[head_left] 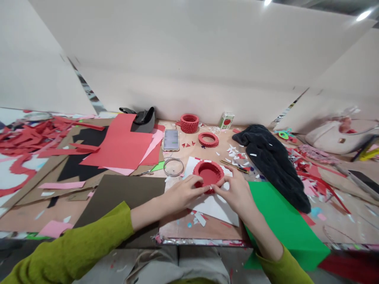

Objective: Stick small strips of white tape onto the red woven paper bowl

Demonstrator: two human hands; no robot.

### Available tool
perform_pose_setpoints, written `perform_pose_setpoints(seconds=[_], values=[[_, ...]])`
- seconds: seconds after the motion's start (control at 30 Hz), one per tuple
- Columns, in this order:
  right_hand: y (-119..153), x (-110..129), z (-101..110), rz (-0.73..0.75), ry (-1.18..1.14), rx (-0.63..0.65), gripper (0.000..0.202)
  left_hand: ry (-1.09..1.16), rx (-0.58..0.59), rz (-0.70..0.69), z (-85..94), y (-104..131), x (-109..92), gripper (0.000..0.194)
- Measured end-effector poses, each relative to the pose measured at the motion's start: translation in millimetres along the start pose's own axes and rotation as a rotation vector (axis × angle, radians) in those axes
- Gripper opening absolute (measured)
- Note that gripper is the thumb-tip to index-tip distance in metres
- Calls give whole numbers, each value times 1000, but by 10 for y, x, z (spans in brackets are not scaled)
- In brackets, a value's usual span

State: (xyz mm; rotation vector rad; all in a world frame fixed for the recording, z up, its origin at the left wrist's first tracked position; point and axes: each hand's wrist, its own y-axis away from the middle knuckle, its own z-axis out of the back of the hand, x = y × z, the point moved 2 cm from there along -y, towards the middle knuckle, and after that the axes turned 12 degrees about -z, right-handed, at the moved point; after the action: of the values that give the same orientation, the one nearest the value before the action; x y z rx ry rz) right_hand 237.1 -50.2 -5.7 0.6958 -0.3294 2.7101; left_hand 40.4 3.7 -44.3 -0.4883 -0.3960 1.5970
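Note:
A red ring built of folded paper pieces lies on a white sheet near the table's front edge. My left hand and my right hand both pinch its near rim with their fingertips. Two more red paper pieces stand farther back: a taller cylinder and a flat ring. Small red and white paper triangles are scattered to the right of them.
Red and pink paper sheets, a phone, a clear tape roll, a tape dispenser, a dark cloth, a green sheet, a brown board, a white bag, red scraps.

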Motion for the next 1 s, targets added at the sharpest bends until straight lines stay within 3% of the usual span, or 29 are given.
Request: perform_pose_setpoints(seconds=[0.13,0.33,0.47,0.57,0.63,0.7,0.8,0.87,1.0], values=[[-69,-143,17,32,-29,-84,34,28,2,16,14,-4,-12,34],[-120,-261,-280,126,-380,-5,68,41,-14,20,25,-21,-26,37],[-155,-342,-463,72,-471,83,73,66,20,24,80,-37,-25,36],[-168,-379,-461,14,-537,139,72,133,18,7,221,-39,27,34],[-167,-366,-394,-24,-574,172,68,126,-54,112,353,-18,122,34],[-165,-328,-287,-50,-585,174,66,55,-79,332,460,31,256,32],[-183,-253,-126,-35,-574,161,62,-27,103,634,486,136,437,21],[-209,-214,-63,-9,-568,163,55,-31,170,689,441,191,502,17],[-256,-155,-28,46,-546,172,40,-42,180,720,342,235,550,24]])
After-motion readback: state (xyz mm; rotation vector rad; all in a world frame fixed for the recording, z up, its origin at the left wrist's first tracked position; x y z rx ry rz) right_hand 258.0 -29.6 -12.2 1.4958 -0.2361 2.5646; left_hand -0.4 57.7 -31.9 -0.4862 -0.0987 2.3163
